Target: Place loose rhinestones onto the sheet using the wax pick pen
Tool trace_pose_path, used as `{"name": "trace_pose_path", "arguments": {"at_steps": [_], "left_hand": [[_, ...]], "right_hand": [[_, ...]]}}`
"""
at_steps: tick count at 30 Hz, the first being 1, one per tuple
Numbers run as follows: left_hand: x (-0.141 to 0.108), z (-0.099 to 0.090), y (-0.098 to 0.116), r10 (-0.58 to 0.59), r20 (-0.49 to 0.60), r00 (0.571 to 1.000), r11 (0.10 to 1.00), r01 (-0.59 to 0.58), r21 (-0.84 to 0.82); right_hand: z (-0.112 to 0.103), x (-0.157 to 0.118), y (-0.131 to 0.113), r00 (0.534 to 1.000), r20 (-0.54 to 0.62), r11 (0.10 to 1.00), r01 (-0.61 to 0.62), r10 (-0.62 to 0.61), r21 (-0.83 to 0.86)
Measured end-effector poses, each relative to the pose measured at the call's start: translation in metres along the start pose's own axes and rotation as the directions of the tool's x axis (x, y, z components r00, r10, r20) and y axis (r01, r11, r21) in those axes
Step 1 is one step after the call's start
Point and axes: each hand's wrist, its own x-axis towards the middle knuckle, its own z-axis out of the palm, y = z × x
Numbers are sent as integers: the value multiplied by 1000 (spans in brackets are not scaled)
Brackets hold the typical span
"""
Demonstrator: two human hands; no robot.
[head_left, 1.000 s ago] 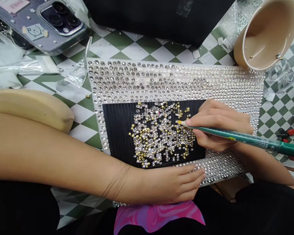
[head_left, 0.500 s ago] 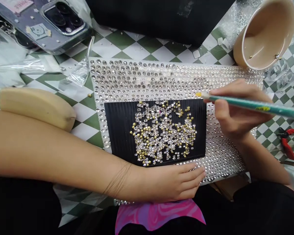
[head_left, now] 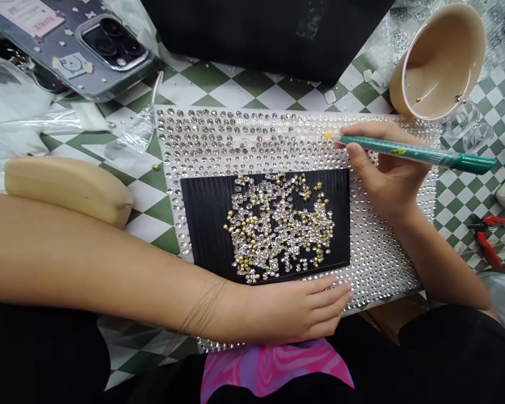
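Right hand (head_left: pixel 387 168) is closed in a pencil grip on a green pencil (head_left: pixel 404 150), held between thumb and fingers. Its yellow tip (head_left: pixel 327 136) is held over the upper rows of a rhinestone sheet (head_left: pixel 252 134), right of centre. Whether a stone is on the tip cannot be told. Left hand (head_left: pixel 303 311) is laid nearly flat at the lower edge of the frame, fingers slightly curled, with nothing gripped; it rests on the sheet's lower edge, just below a black board (head_left: pixel 206 224).

Loose rhinestones (head_left: pixel 278 227) are heaped in a single scattered patch at the centre of the board, some face up, some with gold points up. Judged to be very light, hard and slippery: easily scattered by a nudge, and too small for a good finger hold. Contact on the flat face with a tacky tip is judged safer than pinching. The sheet looks thin and may flex, so any hold is best taken at a bare edge.

Around the work on the green-and-white checkered tabletop (head_left: pixel 458 191): phone (head_left: pixel 79 45) at upper left, tipped beige cup (head_left: pixel 437 62) at upper right, pale banana (head_left: pixel 67 188) at left, red-handled cutters (head_left: pixel 486 238) at right.
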Motion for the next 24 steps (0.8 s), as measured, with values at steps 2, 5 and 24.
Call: {"name": "trace_pose_path", "arguments": {"at_steps": [2, 5, 24], "left_hand": [[0, -1, 0, 1, -3, 1000, 1000, -1, -8], [0, -1, 0, 4, 1, 1000, 1000, -4, -18], [-1, 0, 6, -42, -10, 999, 998, 42, -56]], "right_hand": [[1, 0, 0, 1000, -6, 1000, 2, -2, -12], [2, 1, 0, 1000, -19, 1000, 21, -21, -8], [-8, -9, -34, 965, 128, 968, 215, -231, 127]]}}
